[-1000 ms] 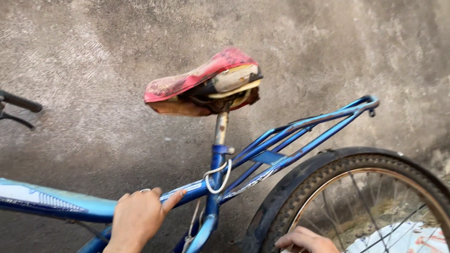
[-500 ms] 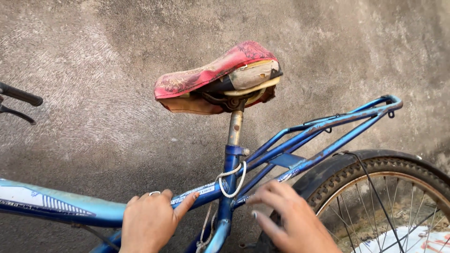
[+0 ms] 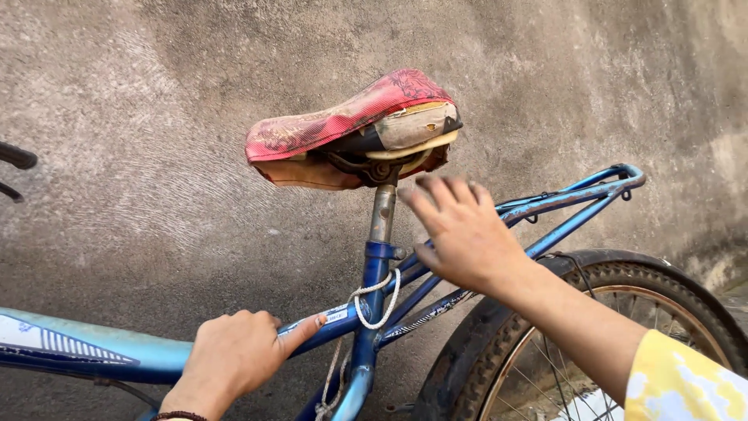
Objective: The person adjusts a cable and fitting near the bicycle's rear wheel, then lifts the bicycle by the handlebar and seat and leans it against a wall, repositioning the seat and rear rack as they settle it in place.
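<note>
Beside the grey wall, the left hand [image 3: 234,355] grips the blue bicycle frame [image 3: 117,351] at its top tube — while the right hand [image 3: 463,230], moments ago low near the rear wheel [image 3: 623,312], has risen open-fingered toward the worn red saddle [image 3: 343,129], not yet touching.

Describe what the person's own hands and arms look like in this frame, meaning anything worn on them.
Both hands are bare, without gloves. The left hand has a thin band of dark round beads at the wrist, only partly in view at the bottom edge. The right hand wears nothing on its fingers or wrist that shows; its forearm is bare up to a short yellow sleeve with a white pattern.
</note>
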